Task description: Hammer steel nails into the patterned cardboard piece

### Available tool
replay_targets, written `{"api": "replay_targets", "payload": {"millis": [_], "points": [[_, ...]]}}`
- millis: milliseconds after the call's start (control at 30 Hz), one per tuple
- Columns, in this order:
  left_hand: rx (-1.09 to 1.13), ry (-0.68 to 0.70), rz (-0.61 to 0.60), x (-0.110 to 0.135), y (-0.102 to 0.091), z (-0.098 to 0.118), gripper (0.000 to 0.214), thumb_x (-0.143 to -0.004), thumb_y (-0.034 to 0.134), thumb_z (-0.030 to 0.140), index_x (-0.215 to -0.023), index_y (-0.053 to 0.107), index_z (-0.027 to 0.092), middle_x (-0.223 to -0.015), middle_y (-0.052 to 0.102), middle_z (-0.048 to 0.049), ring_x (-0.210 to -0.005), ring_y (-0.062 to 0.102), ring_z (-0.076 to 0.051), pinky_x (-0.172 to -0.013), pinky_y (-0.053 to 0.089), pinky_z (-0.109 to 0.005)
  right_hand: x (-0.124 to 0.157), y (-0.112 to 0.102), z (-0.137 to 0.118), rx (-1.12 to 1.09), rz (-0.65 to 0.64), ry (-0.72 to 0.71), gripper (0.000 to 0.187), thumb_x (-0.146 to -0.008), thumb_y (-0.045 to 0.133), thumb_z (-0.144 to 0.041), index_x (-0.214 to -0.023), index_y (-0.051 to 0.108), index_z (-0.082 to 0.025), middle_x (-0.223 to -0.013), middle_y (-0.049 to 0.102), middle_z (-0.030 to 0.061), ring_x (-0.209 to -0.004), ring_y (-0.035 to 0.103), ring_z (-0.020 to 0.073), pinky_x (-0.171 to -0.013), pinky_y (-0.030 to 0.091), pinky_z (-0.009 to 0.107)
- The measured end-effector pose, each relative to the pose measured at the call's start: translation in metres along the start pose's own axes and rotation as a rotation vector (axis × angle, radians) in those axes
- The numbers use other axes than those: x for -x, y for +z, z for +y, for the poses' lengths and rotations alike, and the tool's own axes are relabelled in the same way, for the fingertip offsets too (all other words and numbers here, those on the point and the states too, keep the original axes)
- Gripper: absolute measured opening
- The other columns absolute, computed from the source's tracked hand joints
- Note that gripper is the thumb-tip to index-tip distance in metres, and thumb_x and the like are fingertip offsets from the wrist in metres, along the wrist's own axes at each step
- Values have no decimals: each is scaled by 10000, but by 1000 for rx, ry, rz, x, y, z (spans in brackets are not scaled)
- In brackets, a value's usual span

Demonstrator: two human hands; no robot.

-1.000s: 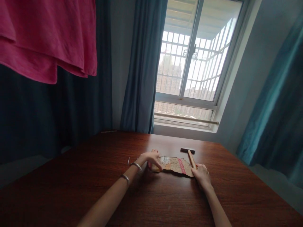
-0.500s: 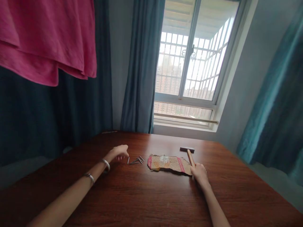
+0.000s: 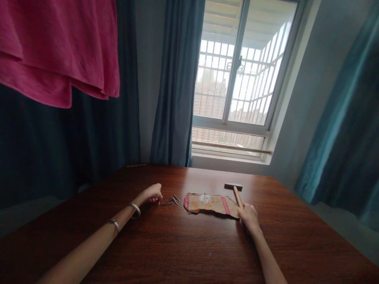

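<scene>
My left hand (image 3: 152,193) rests on the wooden table (image 3: 177,244), fingers curled down in a pinch just left of a small heap of nails (image 3: 171,200); what it pinches is too small to make out. A patterned tan and pink cardboard piece (image 3: 211,204) lies flat in the middle, with a thin nail standing in it. My right hand (image 3: 248,217) is closed round the wooden handle of a hammer (image 3: 236,193), whose dark head lies on the table beyond the cardboard.
A window with a grille (image 3: 237,79) stands behind the table, flanked by blue curtains (image 3: 174,86). A pink cloth (image 3: 59,47) hangs at the upper left. The table's far edge runs just behind the hammer.
My left hand left the cardboard and moved left, uncovering the nails, then settled with fingertips down beside them. The right hand stayed on the hammer handle.
</scene>
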State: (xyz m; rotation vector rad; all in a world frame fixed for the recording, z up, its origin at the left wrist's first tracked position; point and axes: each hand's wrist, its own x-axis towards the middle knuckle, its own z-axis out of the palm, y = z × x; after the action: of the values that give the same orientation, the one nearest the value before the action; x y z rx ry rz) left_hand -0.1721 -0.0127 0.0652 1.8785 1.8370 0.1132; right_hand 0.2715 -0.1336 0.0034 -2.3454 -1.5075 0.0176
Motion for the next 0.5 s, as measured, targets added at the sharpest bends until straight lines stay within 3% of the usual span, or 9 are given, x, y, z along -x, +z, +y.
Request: {"api": "replay_targets", "payload": {"millis": [233, 367, 433, 500], "points": [[115, -11, -5, 1, 4, -1, 199, -543, 633, 197, -468, 460, 134, -423, 493, 4, -385, 455, -104, -384, 322, -198, 6, -1, -1, -20, 35, 2, 417, -790, 406, -391, -919, 674, -98, -865, 636, 199, -843, 610, 284, -714, 440, 333], [258, 187, 29, 3, 5, 10, 153, -554, 613, 242, -504, 542, 115, -449, 518, -8, -418, 479, -115, -400, 354, -208, 14, -10, -10, -38, 276, -28, 448, -824, 379, -415, -984, 652, -98, -931, 604, 210, -877, 580, 305, -762, 430, 389], [401, 326, 9, 5, 8, 24, 185, -582, 603, 289, -570, 590, 105, -494, 547, -15, -430, 483, -110, -413, 369, -212, 20, -14, -23, -134, 388, -151, 406, -840, 368, -360, -1036, 635, -125, -970, 596, 187, -901, 570, 284, -797, 422, 388], [560, 432, 4, 9, 16, 42, 245, -612, 596, 342, -643, 614, 99, -512, 549, -10, -423, 473, -100, -416, 373, -212, 27, -16, -43, -336, 359, -314, 370, -846, 368, -318, -1036, 639, -152, -949, 612, 150, -858, 583, 240, -779, 440, 351]]}}
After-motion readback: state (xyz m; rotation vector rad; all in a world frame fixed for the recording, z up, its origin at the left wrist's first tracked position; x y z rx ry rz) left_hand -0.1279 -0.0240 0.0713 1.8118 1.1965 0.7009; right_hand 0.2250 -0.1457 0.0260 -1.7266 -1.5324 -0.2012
